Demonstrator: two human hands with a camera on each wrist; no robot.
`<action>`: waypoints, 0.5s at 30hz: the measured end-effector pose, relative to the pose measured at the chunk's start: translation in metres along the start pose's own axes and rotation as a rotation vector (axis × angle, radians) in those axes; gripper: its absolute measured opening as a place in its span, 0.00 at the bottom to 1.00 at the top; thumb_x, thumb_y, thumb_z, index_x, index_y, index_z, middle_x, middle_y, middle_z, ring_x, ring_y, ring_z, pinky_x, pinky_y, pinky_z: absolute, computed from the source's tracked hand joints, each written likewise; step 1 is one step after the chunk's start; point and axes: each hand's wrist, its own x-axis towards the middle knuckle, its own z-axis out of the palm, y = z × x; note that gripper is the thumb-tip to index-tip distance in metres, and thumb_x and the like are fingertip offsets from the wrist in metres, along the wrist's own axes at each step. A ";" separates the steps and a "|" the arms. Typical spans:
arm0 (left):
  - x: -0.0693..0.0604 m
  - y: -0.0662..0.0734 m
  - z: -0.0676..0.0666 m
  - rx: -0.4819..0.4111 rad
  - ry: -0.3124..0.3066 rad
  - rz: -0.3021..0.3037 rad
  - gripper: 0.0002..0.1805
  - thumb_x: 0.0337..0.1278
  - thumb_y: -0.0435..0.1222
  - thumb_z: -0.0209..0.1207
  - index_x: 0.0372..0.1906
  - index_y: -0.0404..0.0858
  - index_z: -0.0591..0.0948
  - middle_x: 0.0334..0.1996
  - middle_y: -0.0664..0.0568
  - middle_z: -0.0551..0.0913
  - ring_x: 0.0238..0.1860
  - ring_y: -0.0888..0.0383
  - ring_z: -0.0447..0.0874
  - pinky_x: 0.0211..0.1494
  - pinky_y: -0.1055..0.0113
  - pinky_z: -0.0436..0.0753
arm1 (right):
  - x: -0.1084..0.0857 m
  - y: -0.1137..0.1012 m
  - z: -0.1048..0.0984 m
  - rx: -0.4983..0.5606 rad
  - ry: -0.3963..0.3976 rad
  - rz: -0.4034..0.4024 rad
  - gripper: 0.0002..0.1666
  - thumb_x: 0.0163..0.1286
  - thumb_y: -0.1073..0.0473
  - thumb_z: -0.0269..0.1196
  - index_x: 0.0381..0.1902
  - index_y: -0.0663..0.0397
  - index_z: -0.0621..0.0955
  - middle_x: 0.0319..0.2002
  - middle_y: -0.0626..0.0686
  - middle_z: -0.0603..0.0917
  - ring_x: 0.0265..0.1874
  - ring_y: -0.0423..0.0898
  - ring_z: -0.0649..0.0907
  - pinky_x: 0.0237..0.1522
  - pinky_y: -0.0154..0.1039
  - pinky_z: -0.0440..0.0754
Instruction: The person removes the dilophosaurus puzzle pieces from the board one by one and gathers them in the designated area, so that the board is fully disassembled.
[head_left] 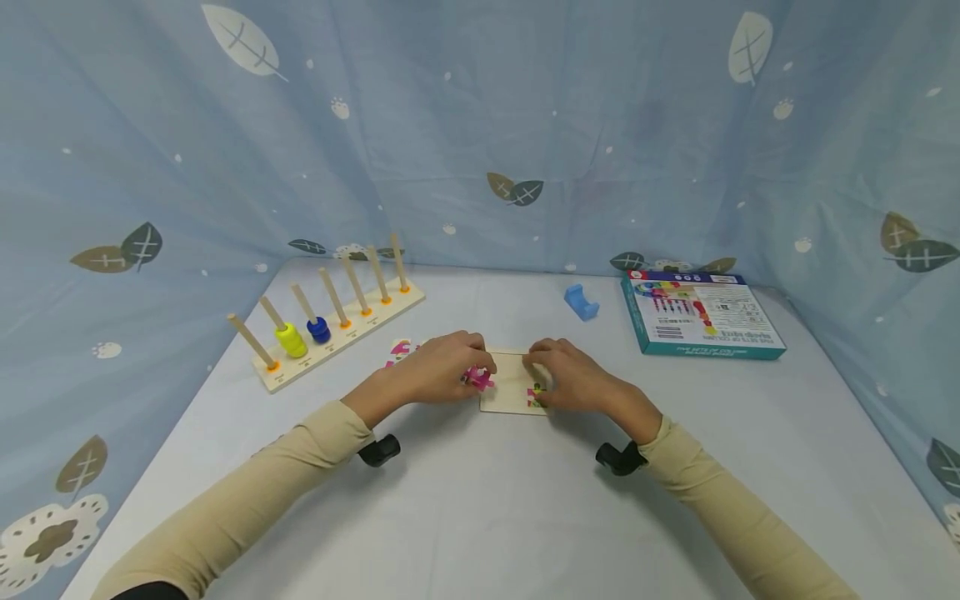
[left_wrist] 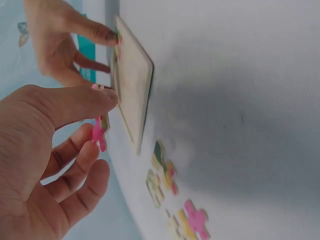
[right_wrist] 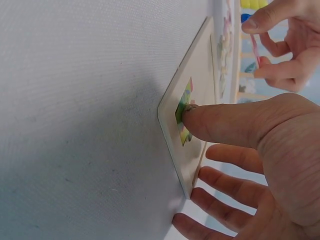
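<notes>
My left hand [head_left: 446,367] pinches a pink jigsaw puzzle piece [left_wrist: 100,131] between thumb and fingers, just above the left edge of a wooden puzzle board [head_left: 504,379]. The board lies flat on the table with a shallow recess. One green, yellow and pink puzzle piece [right_wrist: 184,114] sits in a corner of that recess. My right hand [head_left: 573,379] rests its thumb on this piece, while its other fingers extend loosely along the board's edge. Several loose puzzle pieces [left_wrist: 196,220] lie left of the board, partly hidden behind my left hand in the head view.
A pegged wooden stand [head_left: 341,337] at the back left carries yellow rings [head_left: 291,341] and blue rings [head_left: 318,330]. Near the back lies a small blue curved block [head_left: 581,302]. A flat teal box [head_left: 701,317] occupies the back right, before a patterned curtain [head_left: 480,125].
</notes>
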 end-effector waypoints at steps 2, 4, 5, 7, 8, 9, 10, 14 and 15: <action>-0.002 -0.002 -0.002 0.002 -0.001 -0.009 0.16 0.51 0.37 0.72 0.48 0.46 0.87 0.40 0.56 0.78 0.39 0.60 0.73 0.39 0.64 0.76 | 0.000 0.000 0.000 0.004 -0.004 0.009 0.35 0.58 0.55 0.77 0.62 0.57 0.79 0.65 0.58 0.73 0.63 0.57 0.71 0.65 0.53 0.70; -0.005 -0.004 -0.004 0.002 0.001 -0.018 0.16 0.51 0.37 0.72 0.48 0.45 0.88 0.40 0.56 0.78 0.39 0.59 0.73 0.39 0.64 0.76 | 0.001 -0.001 0.000 0.000 -0.004 0.008 0.35 0.57 0.55 0.77 0.62 0.57 0.80 0.65 0.58 0.73 0.63 0.57 0.71 0.64 0.54 0.70; -0.006 -0.005 -0.005 -0.002 0.003 -0.023 0.16 0.51 0.37 0.72 0.48 0.45 0.88 0.40 0.56 0.78 0.39 0.59 0.73 0.39 0.64 0.76 | 0.001 -0.001 0.000 0.001 -0.004 0.010 0.35 0.57 0.56 0.77 0.62 0.56 0.80 0.65 0.59 0.73 0.63 0.57 0.71 0.64 0.54 0.70; -0.009 -0.007 -0.005 -0.005 0.011 -0.031 0.16 0.50 0.36 0.72 0.47 0.45 0.87 0.40 0.56 0.78 0.38 0.59 0.73 0.38 0.64 0.76 | 0.000 -0.001 0.000 0.003 -0.003 0.011 0.35 0.57 0.56 0.77 0.62 0.57 0.80 0.65 0.59 0.73 0.63 0.58 0.71 0.64 0.55 0.70; -0.010 -0.008 -0.005 -0.004 0.013 -0.034 0.16 0.50 0.36 0.72 0.47 0.46 0.88 0.40 0.56 0.78 0.38 0.59 0.73 0.38 0.64 0.76 | 0.000 -0.001 0.000 0.003 0.000 0.008 0.35 0.57 0.56 0.77 0.61 0.57 0.80 0.65 0.59 0.73 0.63 0.58 0.71 0.64 0.55 0.70; -0.012 -0.009 -0.005 -0.004 0.014 -0.035 0.16 0.50 0.36 0.72 0.47 0.46 0.88 0.40 0.56 0.78 0.38 0.59 0.73 0.38 0.64 0.76 | 0.000 -0.001 0.000 0.004 0.003 0.005 0.35 0.57 0.57 0.77 0.61 0.57 0.80 0.65 0.59 0.73 0.63 0.58 0.71 0.64 0.55 0.70; -0.014 -0.010 -0.005 -0.005 0.017 -0.034 0.17 0.49 0.36 0.73 0.47 0.45 0.87 0.40 0.55 0.78 0.40 0.58 0.74 0.40 0.64 0.77 | -0.001 -0.001 0.000 0.005 0.005 0.003 0.34 0.57 0.57 0.77 0.61 0.57 0.80 0.65 0.60 0.73 0.63 0.58 0.71 0.63 0.55 0.70; -0.023 -0.014 -0.004 -0.013 0.035 -0.031 0.16 0.50 0.36 0.73 0.46 0.44 0.88 0.41 0.55 0.79 0.40 0.58 0.76 0.44 0.63 0.77 | -0.002 -0.002 -0.001 0.010 0.012 -0.003 0.34 0.57 0.58 0.77 0.62 0.58 0.80 0.65 0.59 0.73 0.63 0.58 0.71 0.63 0.55 0.71; -0.025 -0.014 -0.004 -0.014 0.039 -0.034 0.16 0.50 0.37 0.73 0.46 0.44 0.88 0.41 0.55 0.79 0.40 0.58 0.75 0.44 0.63 0.77 | -0.002 -0.002 -0.001 0.012 0.013 -0.003 0.34 0.57 0.58 0.77 0.62 0.57 0.80 0.65 0.59 0.73 0.63 0.58 0.71 0.63 0.55 0.71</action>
